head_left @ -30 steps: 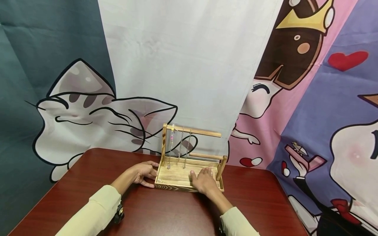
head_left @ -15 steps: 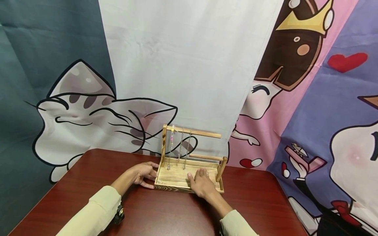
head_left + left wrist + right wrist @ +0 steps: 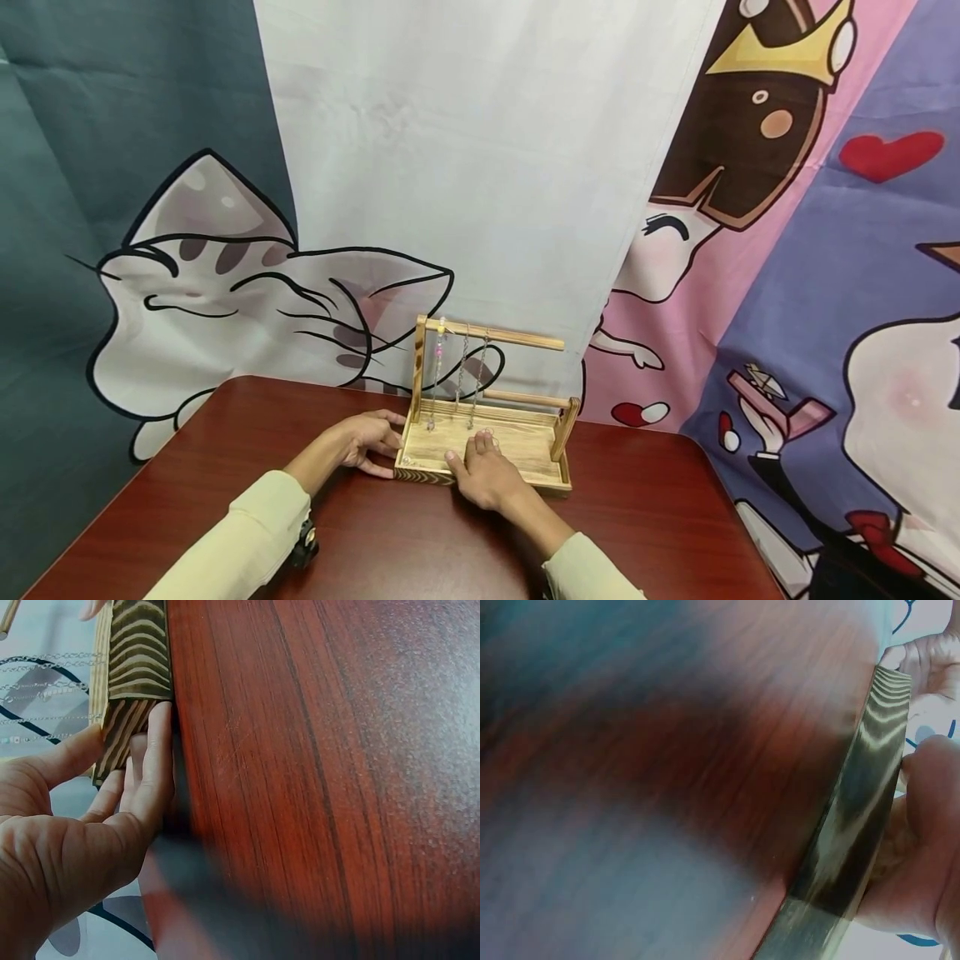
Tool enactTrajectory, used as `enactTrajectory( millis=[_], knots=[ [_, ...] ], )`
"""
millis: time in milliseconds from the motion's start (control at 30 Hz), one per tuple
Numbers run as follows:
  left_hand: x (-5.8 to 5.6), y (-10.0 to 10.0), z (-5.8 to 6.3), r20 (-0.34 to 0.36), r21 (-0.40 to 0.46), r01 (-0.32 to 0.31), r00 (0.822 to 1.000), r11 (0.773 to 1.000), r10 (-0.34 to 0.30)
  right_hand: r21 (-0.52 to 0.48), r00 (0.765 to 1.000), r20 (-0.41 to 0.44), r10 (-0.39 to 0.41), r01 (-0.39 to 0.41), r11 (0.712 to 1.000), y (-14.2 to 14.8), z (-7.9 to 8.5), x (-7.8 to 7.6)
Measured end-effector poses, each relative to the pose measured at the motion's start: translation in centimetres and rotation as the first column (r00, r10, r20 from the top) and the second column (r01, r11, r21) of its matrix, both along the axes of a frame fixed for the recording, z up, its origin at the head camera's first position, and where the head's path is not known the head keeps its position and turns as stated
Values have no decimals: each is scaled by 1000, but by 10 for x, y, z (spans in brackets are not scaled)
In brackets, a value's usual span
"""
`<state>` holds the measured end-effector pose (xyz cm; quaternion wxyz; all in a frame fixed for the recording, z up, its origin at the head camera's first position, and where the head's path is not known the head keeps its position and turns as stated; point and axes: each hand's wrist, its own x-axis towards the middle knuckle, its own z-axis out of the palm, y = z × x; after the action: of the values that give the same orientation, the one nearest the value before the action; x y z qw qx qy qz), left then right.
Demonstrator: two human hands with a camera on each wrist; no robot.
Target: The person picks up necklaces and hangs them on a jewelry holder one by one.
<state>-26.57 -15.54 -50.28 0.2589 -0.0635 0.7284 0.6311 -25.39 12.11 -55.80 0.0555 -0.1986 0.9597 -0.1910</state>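
Note:
A wooden jewelry stand (image 3: 525,442) with a shallow tray base stands on the table. At its left end my left hand (image 3: 369,440) grips the corner. In the left wrist view the thumb (image 3: 79,754) lies at the rim and the fingers (image 3: 156,761) sit against the end wall. My right hand (image 3: 487,477) reaches over the front wall, fingers extended and low over the tray floor. In the right wrist view the front wall (image 3: 855,810) partly hides its fingers. Several chains (image 3: 478,375), one with pink and yellow beads, hang from the upper bar (image 3: 517,337).
Small shiny pieces (image 3: 408,461) lie in the tray's front left corner. A shorter, lower bar (image 3: 525,398) joins the right post (image 3: 564,429). The reddish-brown table (image 3: 390,542) ends against a printed cloth backdrop (image 3: 480,167).
My right hand has slid left across the tray, from its right end to near the middle. The left hand stays at the left corner, and the stand holds its place.

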Motion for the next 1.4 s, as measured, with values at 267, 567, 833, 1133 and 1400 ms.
enactTrajectory(
  millis=[267, 567, 833, 1133, 1400],
  knots=[
    [1, 1, 0, 8, 1, -14, 1000, 1000, 14, -16, 999, 42, 15, -15, 1000, 0, 21, 11],
    [0, 2, 0, 8, 8, -14, 1000, 1000, 14, -158, 998, -9, 69, -69, 985, 10, 42, 6],
    [-1, 1, -1, 5, 2, -11, 1000, 1000, 11, -293, 982, -93, 166, -186, 938, 34, 43, -14],
    [-1, 2, -3, 4, -4, -10, 1000, 1000, 10, -321, 981, -110, 157, -184, 929, 56, 29, -33],
    [0, 1, 0, 2, 4, -1, 1000, 1000, 1, -336, 990, -80, 114, -135, 932, 62, 24, -42]
  ],
)
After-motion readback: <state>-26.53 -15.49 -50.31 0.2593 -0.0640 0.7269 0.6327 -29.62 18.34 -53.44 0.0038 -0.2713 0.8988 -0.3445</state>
